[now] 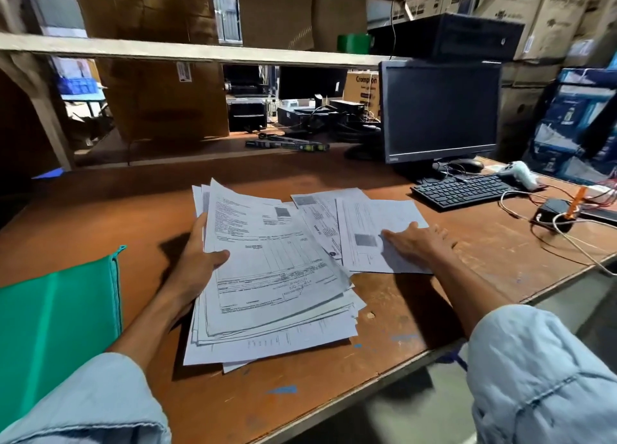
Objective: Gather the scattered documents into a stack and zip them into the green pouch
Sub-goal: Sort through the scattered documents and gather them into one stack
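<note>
A loose stack of printed white documents (267, 276) lies in the middle of the brown desk (100, 209). My left hand (197, 260) grips the stack's left edge, thumb on top of the upper sheet. To the right lie two more sheets: one single page (374, 219) under my right hand (417, 240), which rests flat on it with straight fingers, and another sheet (317, 209) partly tucked beneath it. The green pouch (56, 320) lies flat at the desk's left front, its zipper edge facing the stack.
A black keyboard (464, 189) and monitor (440, 113) stand at the right rear. White cables and a small black adapter (554, 213) trail along the right edge. A shelf (167, 51) with cardboard boxes hangs over the back. The desk's front edge runs diagonally at the lower right.
</note>
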`<state>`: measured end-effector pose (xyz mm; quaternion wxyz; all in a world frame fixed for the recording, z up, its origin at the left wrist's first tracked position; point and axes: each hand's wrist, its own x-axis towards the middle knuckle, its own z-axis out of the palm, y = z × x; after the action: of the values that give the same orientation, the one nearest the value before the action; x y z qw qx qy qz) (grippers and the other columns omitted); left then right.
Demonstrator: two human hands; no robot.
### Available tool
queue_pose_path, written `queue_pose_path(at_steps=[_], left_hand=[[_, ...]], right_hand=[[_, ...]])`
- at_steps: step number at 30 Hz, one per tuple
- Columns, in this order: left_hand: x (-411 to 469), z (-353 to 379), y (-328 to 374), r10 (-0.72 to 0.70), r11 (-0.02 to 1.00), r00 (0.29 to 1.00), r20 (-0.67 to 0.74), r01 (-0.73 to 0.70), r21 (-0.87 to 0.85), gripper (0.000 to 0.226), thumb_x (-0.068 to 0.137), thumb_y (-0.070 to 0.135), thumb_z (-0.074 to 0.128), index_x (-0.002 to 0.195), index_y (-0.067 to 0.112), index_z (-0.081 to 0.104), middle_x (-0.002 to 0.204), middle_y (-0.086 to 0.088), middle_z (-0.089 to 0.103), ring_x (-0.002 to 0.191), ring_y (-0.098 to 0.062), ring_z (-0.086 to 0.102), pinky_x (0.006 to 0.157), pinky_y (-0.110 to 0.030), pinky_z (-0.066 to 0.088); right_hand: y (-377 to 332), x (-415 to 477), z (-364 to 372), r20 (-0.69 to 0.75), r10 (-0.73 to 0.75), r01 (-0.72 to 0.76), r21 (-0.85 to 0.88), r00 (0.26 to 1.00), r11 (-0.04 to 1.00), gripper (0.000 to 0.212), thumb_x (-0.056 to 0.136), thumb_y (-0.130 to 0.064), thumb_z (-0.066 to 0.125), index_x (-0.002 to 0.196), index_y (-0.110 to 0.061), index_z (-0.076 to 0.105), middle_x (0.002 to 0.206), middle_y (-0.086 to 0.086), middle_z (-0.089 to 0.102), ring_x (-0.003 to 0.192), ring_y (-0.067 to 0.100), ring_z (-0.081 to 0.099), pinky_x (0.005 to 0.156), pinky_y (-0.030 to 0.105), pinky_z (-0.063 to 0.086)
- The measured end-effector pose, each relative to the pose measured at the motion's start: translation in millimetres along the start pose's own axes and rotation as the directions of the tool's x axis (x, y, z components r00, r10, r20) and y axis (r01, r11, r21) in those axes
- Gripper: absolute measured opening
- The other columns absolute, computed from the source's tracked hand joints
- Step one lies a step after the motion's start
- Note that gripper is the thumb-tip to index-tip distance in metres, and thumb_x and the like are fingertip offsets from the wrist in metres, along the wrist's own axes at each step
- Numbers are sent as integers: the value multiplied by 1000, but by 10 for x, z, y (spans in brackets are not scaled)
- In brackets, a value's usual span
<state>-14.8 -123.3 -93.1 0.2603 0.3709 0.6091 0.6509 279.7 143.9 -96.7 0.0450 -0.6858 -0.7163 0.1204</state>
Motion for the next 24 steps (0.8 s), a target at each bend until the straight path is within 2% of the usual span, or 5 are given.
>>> queue_pose_path(at_steps=[6, 10, 15, 19, 24], left_hand=[[16, -21, -17, -11, 1000, 1000, -5, 12, 13, 78, 91, -20, 47, 154, 20, 24, 129, -6, 57, 121, -24, 54, 87, -29, 48], [-9, -21, -12, -19, 1000, 1000, 3, 19, 18, 78, 92, -19, 48, 155, 21, 23, 131, -6, 57, 120, -24, 54, 87, -31, 48], [-47, -30, -2, -26, 999, 1000, 8, 26, 23, 77, 93, -17, 48, 154, 22, 23, 133, -8, 58, 121, -27, 56, 97, -40, 47], [-44, -26, 6, -23, 1000, 1000, 14, 22, 14, 76, 92, -18, 48, 153, 23, 25, 130, -7, 59, 120, -27, 56, 97, -41, 47], [-14, -12, -6, -27, 999, 1000, 17, 27, -34, 79, 90, -23, 45, 153, 19, 24, 130, -9, 57, 121, -28, 54, 85, -30, 49]], right_hand=[[-59, -140, -189, 88, -190, 196, -65, 978, 979, 59, 92, -62, 49, 108, -8, 65, 123, 14, 66, 111, 32, 63, 83, 35, 47], [-41, -199, -245, -33, -242, 240, -53, 970, 969, 66, 77, -59, 71, 110, -4, 60, 100, 12, 67, 91, 32, 64, 74, 33, 50], [47, -255, -448, -16, -164, 165, 143, 986, 976, 81, 61, -36, 93, 121, -6, 46, 100, 10, 59, 96, 28, 57, 79, 34, 48], [157, -173, -511, 120, -190, 83, 591, 974, 802, 42, 71, 1, 82, 106, -11, 61, 104, 11, 63, 100, 29, 58, 68, 30, 42], [163, -239, -485, 68, -316, 238, 517, 946, 822, 12, 79, 0, 74, 81, -12, 75, 76, -2, 66, 70, 10, 55, 59, 23, 41]])
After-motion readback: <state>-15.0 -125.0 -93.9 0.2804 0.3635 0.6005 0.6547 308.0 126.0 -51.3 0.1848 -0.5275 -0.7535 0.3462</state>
